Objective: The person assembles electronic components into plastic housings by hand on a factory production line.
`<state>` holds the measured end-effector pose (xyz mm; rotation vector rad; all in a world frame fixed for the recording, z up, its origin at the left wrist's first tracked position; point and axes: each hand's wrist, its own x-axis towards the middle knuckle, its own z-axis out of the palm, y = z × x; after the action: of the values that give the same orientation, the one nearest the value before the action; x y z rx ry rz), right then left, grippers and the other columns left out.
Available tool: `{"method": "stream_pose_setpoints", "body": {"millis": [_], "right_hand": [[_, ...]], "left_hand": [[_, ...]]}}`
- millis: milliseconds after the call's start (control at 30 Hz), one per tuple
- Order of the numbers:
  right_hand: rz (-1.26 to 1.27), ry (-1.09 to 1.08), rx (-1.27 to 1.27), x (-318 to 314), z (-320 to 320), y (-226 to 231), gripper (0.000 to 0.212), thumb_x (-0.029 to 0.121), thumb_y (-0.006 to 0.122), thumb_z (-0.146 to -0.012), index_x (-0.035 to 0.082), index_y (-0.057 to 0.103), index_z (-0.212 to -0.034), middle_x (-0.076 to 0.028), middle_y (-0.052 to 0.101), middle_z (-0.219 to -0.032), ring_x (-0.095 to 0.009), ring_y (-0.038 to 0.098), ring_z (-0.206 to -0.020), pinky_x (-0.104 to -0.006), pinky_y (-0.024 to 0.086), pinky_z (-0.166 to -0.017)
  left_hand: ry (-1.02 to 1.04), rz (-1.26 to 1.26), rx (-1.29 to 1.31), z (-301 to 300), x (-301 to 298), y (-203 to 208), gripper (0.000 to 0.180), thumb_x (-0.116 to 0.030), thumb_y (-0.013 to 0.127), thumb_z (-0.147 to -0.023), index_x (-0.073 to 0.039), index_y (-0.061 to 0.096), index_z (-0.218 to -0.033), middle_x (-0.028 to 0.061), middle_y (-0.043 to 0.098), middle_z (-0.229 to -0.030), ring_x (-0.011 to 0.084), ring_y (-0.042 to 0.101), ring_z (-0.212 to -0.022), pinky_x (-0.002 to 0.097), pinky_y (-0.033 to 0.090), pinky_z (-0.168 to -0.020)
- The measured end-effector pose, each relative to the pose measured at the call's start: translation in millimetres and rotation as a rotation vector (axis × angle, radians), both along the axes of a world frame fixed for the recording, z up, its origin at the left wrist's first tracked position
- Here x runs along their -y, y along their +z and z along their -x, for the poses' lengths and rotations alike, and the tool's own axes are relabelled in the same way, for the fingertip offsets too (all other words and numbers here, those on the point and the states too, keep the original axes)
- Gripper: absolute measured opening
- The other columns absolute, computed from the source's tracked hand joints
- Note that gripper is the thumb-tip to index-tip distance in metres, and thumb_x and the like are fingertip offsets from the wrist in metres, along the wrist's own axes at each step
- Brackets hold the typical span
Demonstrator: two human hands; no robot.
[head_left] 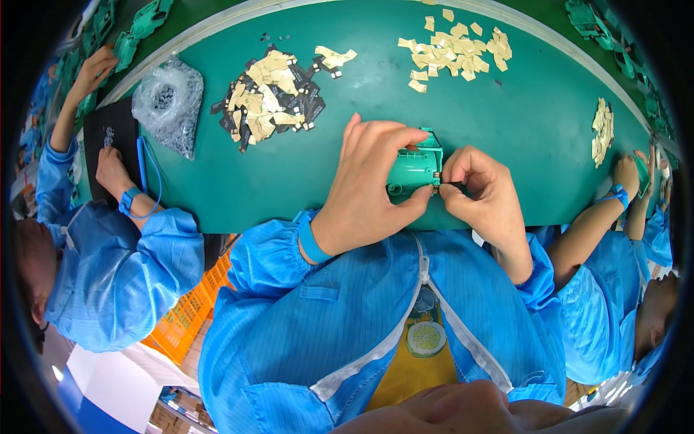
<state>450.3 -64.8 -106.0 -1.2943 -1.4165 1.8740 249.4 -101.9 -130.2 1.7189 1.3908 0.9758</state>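
My left hand (365, 177) grips a green plastic housing (414, 172) just above the table's near edge, thumb along its lower side and fingers over the top. Close against the housing's right end, my right hand (486, 194) is closed in a pinch on a small dark strip (455, 185). Most of that strip is covered by the fingertips, so its exact kind is unclear. Small copper-coloured spots show at the housing's right edge, next to the pinch.
Beyond my hands lie a pile of black flexible pieces with cream backing (271, 101) and scattered cream paper pieces (463, 50). A clear plastic bag of small parts (170, 101) rests at left. Co-workers sit on both sides, one by a black mat (108, 137). Green housings (141, 25) line the far edge.
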Motion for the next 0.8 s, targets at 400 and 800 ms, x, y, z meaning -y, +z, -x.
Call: {"method": "stream_pose_setpoints", "body": {"millis": [400, 800], "right_hand": [[-0.047, 0.0, 0.026, -3, -9, 1, 0.014, -0.007, 0.064, -0.08, 0.002, 0.053, -0.082, 0.0, 0.056, -0.081, -0.006, 0.051, -0.074, -0.0231, 0.043, -0.064], [-0.14, 0.107, 0.275, -22, -42, 20, 0.019, 0.012, 0.077, -0.084, 0.0, 0.062, -0.083, -0.003, 0.06, -0.073, -0.008, 0.054, -0.064, -0.0261, 0.044, -0.056]], "left_hand": [[-0.006, 0.002, -0.014, -7, -5, 4, 0.06, -0.009, 0.08, -0.069, -0.01, 0.054, -0.123, 0.0083, 0.056, -0.114, 0.028, 0.056, -0.109, 0.0618, 0.02, -0.116], [-0.022, -0.055, -0.146, -24, -11, 14, 0.064, -0.014, 0.084, -0.07, -0.007, 0.051, -0.124, 0.0108, 0.056, -0.117, 0.0309, 0.055, -0.114, 0.0612, 0.023, -0.114]]}}
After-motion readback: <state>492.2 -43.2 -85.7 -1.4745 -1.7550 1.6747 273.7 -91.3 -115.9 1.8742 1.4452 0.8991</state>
